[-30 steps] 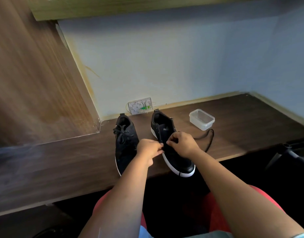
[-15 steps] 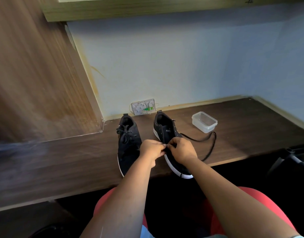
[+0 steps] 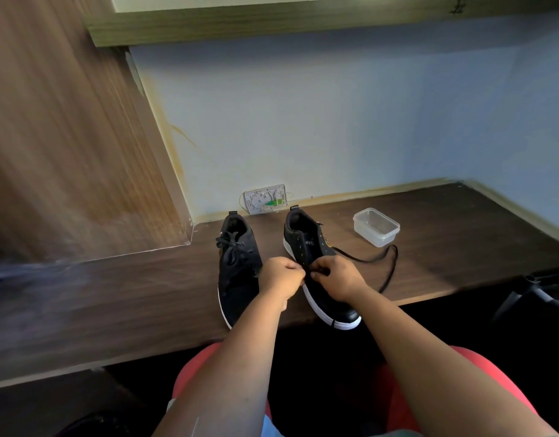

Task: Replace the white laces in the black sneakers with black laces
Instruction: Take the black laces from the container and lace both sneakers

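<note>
Two black sneakers with white soles stand on the dark wooden desk [image 3: 461, 234], toes toward me. The left sneaker [image 3: 238, 269] is laced and tied with a black lace. Over the right sneaker [image 3: 313, 247], my left hand [image 3: 283, 275] and my right hand [image 3: 338, 277] meet at the lower eyelets, fingers pinched on a black lace [image 3: 387, 266]. The lace trails off to the right in a loop on the desk. The upper eyelets of the right sneaker show no lace. My hands hide the eyelets beneath them.
A clear plastic container [image 3: 376, 227] sits on the desk right of the shoes. A white wall socket plate [image 3: 265, 199] is behind them. A wooden panel [image 3: 67, 137] rises at the left. A black chair part [image 3: 536, 291] is at the right, near the desk edge.
My hands have moved closer together over the right sneaker. The loose lace has been drawn out in a wider loop to the right. The camera has shifted slightly.
</note>
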`<action>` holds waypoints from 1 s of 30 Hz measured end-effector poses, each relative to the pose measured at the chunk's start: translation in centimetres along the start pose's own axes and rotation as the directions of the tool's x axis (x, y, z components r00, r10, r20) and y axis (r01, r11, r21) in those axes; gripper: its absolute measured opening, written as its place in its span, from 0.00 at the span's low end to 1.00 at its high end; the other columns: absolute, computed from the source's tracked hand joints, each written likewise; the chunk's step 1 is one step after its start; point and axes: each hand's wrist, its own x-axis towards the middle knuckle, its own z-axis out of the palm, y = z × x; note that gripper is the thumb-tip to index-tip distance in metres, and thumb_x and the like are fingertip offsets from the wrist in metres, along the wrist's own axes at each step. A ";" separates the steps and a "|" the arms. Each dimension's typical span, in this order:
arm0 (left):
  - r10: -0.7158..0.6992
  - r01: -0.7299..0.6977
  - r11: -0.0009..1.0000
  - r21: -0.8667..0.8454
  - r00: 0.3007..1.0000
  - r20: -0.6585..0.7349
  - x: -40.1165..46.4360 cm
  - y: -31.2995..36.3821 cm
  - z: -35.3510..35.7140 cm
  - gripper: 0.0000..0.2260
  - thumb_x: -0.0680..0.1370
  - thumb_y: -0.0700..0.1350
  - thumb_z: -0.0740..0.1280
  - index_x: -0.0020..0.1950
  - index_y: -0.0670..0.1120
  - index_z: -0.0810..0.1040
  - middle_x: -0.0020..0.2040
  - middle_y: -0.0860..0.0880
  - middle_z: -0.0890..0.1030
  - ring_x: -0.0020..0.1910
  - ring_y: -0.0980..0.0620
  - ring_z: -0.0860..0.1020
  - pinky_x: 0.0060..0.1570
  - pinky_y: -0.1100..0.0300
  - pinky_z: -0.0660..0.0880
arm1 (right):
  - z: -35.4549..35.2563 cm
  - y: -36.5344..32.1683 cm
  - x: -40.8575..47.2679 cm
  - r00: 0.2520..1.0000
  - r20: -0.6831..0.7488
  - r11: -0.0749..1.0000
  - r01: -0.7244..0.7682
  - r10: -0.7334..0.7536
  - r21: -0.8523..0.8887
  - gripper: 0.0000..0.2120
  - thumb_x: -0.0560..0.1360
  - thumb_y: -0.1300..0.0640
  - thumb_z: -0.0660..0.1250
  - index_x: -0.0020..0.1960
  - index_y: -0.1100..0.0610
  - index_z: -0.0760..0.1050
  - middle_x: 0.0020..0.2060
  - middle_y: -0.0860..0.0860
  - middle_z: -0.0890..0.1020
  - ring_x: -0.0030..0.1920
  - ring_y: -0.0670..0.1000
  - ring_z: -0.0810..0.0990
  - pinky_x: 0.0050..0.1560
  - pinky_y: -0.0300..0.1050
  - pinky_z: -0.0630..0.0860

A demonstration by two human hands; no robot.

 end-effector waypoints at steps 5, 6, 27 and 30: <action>0.334 -0.263 0.897 0.356 0.930 -0.154 0.6 1.5 -4.4 0.07 0.68 0.43 0.61 0.30 0.49 0.73 0.29 0.47 0.75 0.30 0.50 0.70 0.34 0.58 0.66 | -0.2 0.2 0.0 1.000 0.015 0.999 -0.004 0.005 -0.042 0.02 0.75 0.56 0.68 0.46 0.54 0.79 0.40 0.50 0.79 0.45 0.51 0.77 0.43 0.38 0.67; 0.346 -0.275 0.918 0.285 0.908 -0.238 1.0 1.5 -5.4 0.07 0.69 0.43 0.62 0.31 0.51 0.74 0.29 0.46 0.75 0.30 0.50 0.70 0.35 0.58 0.67 | -0.2 0.1 0.0 1.000 0.013 0.999 -0.008 0.008 -0.043 0.04 0.76 0.56 0.67 0.42 0.53 0.77 0.37 0.50 0.78 0.42 0.51 0.76 0.42 0.39 0.67; 0.199 -0.261 0.929 0.263 0.950 0.240 -0.1 1.1 -2.7 0.15 0.81 0.46 0.60 0.34 0.46 0.70 0.27 0.51 0.65 0.27 0.51 0.63 0.31 0.57 0.59 | -0.2 0.1 -0.2 0.999 0.031 0.997 0.037 -0.035 -0.072 0.08 0.79 0.54 0.62 0.49 0.57 0.77 0.45 0.57 0.80 0.48 0.56 0.77 0.42 0.42 0.66; 0.154 -0.154 0.988 -0.016 0.973 0.172 -0.2 1.5 -5.0 0.15 0.80 0.43 0.61 0.32 0.47 0.68 0.28 0.51 0.62 0.28 0.52 0.59 0.31 0.57 0.56 | -0.5 -0.1 -0.2 0.998 0.017 0.998 0.061 -0.060 -0.023 0.07 0.79 0.54 0.64 0.49 0.57 0.78 0.41 0.51 0.77 0.44 0.51 0.74 0.43 0.41 0.66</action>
